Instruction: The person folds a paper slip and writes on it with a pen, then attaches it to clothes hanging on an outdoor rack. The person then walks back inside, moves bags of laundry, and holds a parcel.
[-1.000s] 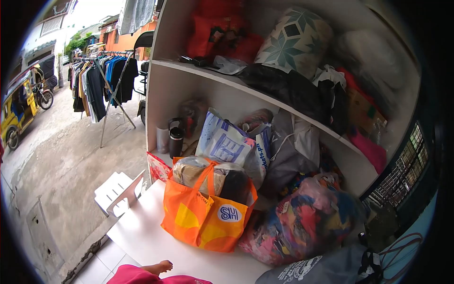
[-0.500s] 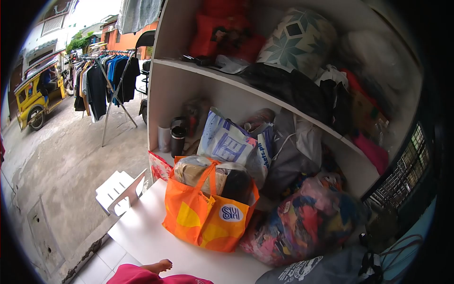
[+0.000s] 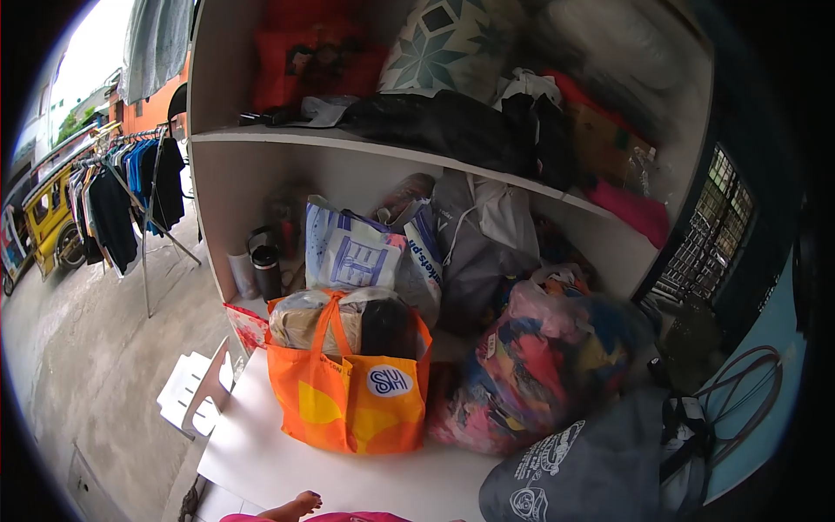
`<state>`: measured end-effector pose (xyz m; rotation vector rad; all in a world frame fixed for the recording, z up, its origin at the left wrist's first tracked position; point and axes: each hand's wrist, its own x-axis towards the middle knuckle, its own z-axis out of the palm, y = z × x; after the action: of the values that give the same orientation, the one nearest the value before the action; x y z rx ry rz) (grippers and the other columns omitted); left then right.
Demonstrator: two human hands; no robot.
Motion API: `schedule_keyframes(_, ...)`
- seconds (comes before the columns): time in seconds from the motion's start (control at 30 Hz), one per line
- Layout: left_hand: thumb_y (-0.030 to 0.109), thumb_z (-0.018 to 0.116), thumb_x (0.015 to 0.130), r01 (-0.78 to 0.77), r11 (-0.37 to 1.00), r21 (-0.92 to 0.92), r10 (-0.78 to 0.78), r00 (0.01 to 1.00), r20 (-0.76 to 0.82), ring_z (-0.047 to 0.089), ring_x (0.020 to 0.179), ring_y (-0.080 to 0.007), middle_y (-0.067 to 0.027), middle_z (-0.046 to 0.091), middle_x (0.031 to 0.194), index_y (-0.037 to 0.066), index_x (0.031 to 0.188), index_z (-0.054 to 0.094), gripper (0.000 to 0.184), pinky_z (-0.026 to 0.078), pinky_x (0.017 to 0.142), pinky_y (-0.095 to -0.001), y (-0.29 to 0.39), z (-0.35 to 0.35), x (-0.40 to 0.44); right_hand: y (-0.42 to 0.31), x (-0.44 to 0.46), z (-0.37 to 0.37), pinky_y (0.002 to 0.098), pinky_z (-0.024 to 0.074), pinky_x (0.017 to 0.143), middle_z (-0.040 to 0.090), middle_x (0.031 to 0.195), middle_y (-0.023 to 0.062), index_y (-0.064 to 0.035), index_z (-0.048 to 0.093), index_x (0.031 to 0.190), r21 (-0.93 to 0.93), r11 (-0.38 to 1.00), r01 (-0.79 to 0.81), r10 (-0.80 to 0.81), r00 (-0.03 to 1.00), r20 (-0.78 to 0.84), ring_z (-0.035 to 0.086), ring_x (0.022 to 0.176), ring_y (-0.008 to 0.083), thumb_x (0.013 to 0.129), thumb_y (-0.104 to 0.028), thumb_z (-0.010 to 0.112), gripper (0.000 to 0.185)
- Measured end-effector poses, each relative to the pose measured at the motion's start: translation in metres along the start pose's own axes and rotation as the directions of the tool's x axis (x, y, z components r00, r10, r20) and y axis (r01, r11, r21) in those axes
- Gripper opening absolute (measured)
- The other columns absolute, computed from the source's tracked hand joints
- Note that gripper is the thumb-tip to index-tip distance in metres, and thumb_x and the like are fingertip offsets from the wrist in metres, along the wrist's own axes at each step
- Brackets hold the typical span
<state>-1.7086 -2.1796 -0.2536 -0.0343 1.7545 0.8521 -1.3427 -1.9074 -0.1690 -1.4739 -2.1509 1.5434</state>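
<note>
At the bottom edge, beside my pink clothing (image 3: 361,516), a small piece of bare skin shows that looks like my left hand (image 3: 303,503). Its short digits point right over the white surface (image 3: 252,457); whether they are bent or hold anything cannot be made out. It is apart from every bag. My right hand is out of view. Nearest stands an orange and yellow tote bag (image 3: 348,418), filled with plastic-wrapped bundles. Beside it leans a clear plastic bag of colourful cloth (image 3: 548,357). A dark grey bag (image 3: 574,474) with white print lies at the lower right.
White shelving (image 3: 391,143) rises behind the bags. Its lower level holds a white and blue bag (image 3: 352,248) and a black tumbler (image 3: 266,270); a patterned cushion (image 3: 439,48) sits above. To the left are a white plastic chair (image 3: 196,391), a clothes rack (image 3: 130,191) and a yellow vehicle (image 3: 56,217).
The view has turned right and levelled, so the shelves and bags stand further left in it. More of the dark grey bag shows. The bags keep their places.
</note>
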Motion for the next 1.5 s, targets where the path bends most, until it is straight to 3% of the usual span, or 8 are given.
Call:
schedule_keyframes(0.27,0.007,0.047,0.082,-0.041,0.999,0.032,0.041,0.999,0.019,0.06,0.085,-0.027,-0.0191,0.058,0.1,-0.008,0.114,0.042,0.036,0.05,0.075,-0.0341,0.012,0.001,-0.017,0.063,0.033,0.018,0.0404,0.0438,0.057,0.055,0.073,0.0168,0.0029,0.056,0.083,0.132,0.97,-0.204,0.202,0.979,0.03,0.052,0.064,0.0273,0.082,-0.019,0.041,0.027)
schedule_keyframes(0.33,0.006,0.046,0.083,-0.02,1.0,0.014,0.02,1.0,0.002,0.059,0.088,-0.0286,-0.0205,0.057,0.101,-0.009,0.115,0.041,0.036,0.05,0.077,-0.0349,0.02,0.003,-0.029,0.06,0.025,0.018,0.0409,0.0444,0.058,0.055,0.069,0.016,0.0012,0.056,0.085,0.083,0.977,0.198,-0.199,0.98,-0.003,0.051,0.063,0.0266,0.083,-0.021,0.042,0.026)
schedule_keyframes(0.63,0.005,0.045,0.084,-0.034,0.995,-0.094,0.044,0.993,0.113,0.056,0.093,-0.031,-0.0223,0.054,0.106,-0.008,0.116,0.04,0.035,0.048,0.079,-0.0366,0.007,-0.021,0.013,-0.122,0.084,-0.016,0.0253,0.0467,0.054,0.061,0.071,0.0056,-0.0027,0.057,0.085,0.122,0.962,0.245,-0.23,0.965,-0.128,0.058,0.058,0.012,0.085,-0.009,0.044,0.014)
schedule_keyframes(0.77,0.008,0.045,0.084,-0.006,0.993,-0.121,0.017,0.996,0.089,0.056,0.093,-0.0291,-0.0198,0.055,0.105,-0.005,0.115,0.041,0.034,0.048,0.077,-0.0368,0.01,-0.044,-0.002,-0.36,0.111,-0.106,0.0359,0.0434,0.071,0.057,0.087,0.0137,-0.003,0.055,0.093,-0.441,0.511,0.738,-0.848,0.35,-0.398,0.055,0.083,0.0302,0.083,-0.011,0.05,0.013)
schedule_keyframes(1.03,0.013,0.044,0.085,0.004,0.978,-0.207,-0.001,1.0,0.012,0.056,0.092,-0.0253,-0.0149,0.056,0.104,0.0,0.115,0.043,0.033,0.046,0.074,-0.0372,0.049,-0.091,-0.011,-0.672,0.105,-0.287,0.0391,0.0421,0.081,0.045,0.111,0.0152,-0.0009,0.04,0.111,-0.822,0.368,0.435,-0.754,-0.377,-0.537,0.048,0.101,0.0327,0.073,-0.023,0.066,0.051)
schedule_keyframes(1.2,0.016,0.043,0.085,0.064,0.939,-0.338,-0.077,0.997,-0.026,0.056,0.092,-0.023,-0.0118,0.057,0.104,0.003,0.115,0.044,0.033,0.045,0.072,-0.0374,0.004,-0.084,0.002,-0.722,0.138,-0.312,0.0411,0.0414,0.075,0.049,0.105,0.0147,-0.0055,0.046,0.102,-0.726,0.602,0.333,-0.771,0.004,-0.637,0.049,0.095,0.0327,0.074,-0.027,0.064,0.04)
schedule_keyframes(1.4,0.02,0.043,0.086,0.171,0.742,-0.649,-0.28,0.958,-0.068,0.056,0.091,-0.0202,-0.0081,0.058,0.103,0.007,0.115,0.046,0.032,0.044,0.07,-0.0377,-0.142,-0.006,-0.04,-0.727,0.207,-0.374,0.0441,0.0404,0.072,0.053,0.097,0.025,-0.0001,0.047,0.101,-0.646,0.6,0.472,-0.689,-0.107,-0.717,0.049,0.096,0.0392,0.088,-0.032,0.042,0.035)
schedule_keyframes(1.5,0.02,0.046,0.082,0.02,0.888,-0.459,-0.093,0.986,-0.136,0.055,0.088,-0.0202,-0.0082,0.058,0.099,0.007,0.115,0.045,0.036,0.043,0.07,-0.0404,-0.099,0.0,-0.058,-0.714,0.178,-0.38,0.0436,0.0475,0.075,0.04,0.119,0.0203,0.0,0.035,0.121,0.182,0.496,0.849,-0.437,0.425,-0.793,0.044,0.106,0.0328,0.089,-0.029,0.04,0.043)
